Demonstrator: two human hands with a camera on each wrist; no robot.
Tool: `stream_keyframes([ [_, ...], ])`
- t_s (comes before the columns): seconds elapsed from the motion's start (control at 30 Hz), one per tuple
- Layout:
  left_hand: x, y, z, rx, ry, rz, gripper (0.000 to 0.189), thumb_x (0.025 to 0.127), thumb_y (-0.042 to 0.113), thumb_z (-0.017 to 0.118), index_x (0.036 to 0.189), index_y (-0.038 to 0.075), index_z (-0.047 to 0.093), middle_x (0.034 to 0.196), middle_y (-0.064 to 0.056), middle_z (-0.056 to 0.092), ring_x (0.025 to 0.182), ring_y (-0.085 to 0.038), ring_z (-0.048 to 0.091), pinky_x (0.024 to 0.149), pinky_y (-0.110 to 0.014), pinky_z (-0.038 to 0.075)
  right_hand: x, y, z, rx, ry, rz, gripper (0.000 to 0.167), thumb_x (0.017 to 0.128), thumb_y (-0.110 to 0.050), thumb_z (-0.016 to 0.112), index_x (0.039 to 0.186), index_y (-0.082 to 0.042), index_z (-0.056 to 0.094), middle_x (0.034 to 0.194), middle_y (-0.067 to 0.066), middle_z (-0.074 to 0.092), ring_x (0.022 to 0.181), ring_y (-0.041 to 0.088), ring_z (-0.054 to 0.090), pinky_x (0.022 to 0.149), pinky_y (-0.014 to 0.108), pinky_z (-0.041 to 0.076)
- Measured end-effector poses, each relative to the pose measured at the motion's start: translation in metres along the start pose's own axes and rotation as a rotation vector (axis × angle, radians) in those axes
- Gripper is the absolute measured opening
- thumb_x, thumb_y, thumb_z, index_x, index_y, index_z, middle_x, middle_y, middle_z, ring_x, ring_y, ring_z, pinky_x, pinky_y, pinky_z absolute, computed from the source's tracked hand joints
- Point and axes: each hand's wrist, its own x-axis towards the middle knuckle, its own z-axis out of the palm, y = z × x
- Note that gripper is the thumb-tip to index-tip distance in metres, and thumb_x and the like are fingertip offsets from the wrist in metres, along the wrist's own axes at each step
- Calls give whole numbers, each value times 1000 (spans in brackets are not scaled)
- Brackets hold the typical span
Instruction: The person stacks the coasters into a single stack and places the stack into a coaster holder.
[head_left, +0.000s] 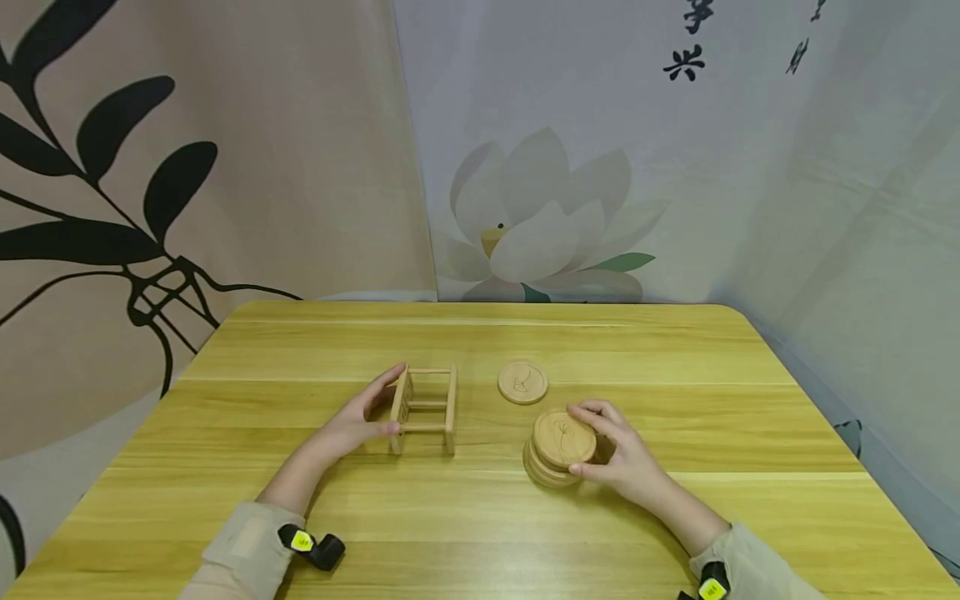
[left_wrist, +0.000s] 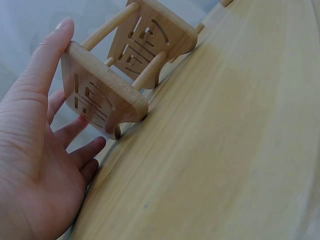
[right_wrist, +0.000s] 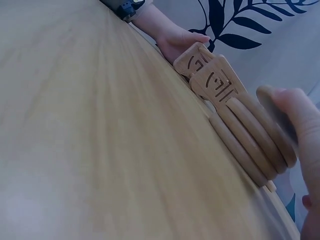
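A small wooden coaster rack [head_left: 452, 408], two slotted end panels joined by rods, stands left of centre on the table. My left hand [head_left: 358, 423] holds its left end panel [left_wrist: 92, 92], thumb at the near edge and fingertips at the far one. To the right, my right hand [head_left: 618, 454] pinches a round wooden coaster [head_left: 564, 438] by its rim, with a line drawing on its face. This coaster is tilted and raised slightly over a stack of coasters [right_wrist: 245, 140]. Behind the stack, a single coaster [head_left: 522, 382] lies flat, drawing upward.
Everything stands on a wood-grain table [head_left: 480, 542] with rounded far corners. A printed cloth backdrop [head_left: 322, 150] with leaves and a lotus hangs behind it. Dark wrist cameras [head_left: 318, 548] sit on both sleeves.
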Motion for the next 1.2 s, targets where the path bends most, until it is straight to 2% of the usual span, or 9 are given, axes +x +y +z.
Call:
stream_keyframes([
  [0.4, 1, -1, 0, 2, 5, 1, 83, 88, 14, 71, 154, 22, 21, 148, -24, 31, 134, -43, 28, 103, -67, 19, -1, -4, 0, 14, -36, 31, 76, 70, -15, 86, 138, -5, 51, 131, 6, 46, 121, 23, 41, 103, 28, 29],
  [0.6, 2, -3, 0, 22, 6, -3, 82, 88, 10, 69, 154, 22, 21, 148, -23, 32, 134, -41, 29, 103, -65, 21, 0, -7, 1, -6, -51, 57, 78, 68, -9, 87, 136, 1, 50, 131, 10, 46, 121, 27, 40, 102, 48, 30],
  [0.73, 2, -2, 0, 20, 9, -7, 83, 88, 11, 70, 154, 23, 21, 149, -23, 31, 134, -41, 28, 103, -66, 21, 3, -21, -1, -18, -61, 57, 76, 66, -5, 86, 133, 7, 50, 128, 15, 47, 119, 30, 41, 99, 56, 31],
  [0.9, 1, -2, 0, 20, 6, -5, 83, 88, 11, 69, 154, 24, 21, 149, -23, 31, 134, -42, 28, 103, -66, 21, 6, -42, -6, -21, -73, 53, 74, 67, -5, 86, 131, 9, 51, 125, 17, 48, 117, 30, 43, 97, 58, 33],
  [1.2, 0, -1, -1, 12, 2, -4, 83, 88, 17, 71, 154, 24, 21, 148, -24, 31, 134, -43, 28, 102, -66, 20, 6, -43, -7, -24, -87, 72, 74, 68, -6, 86, 132, 6, 51, 127, 15, 48, 117, 30, 43, 97, 54, 36],
])
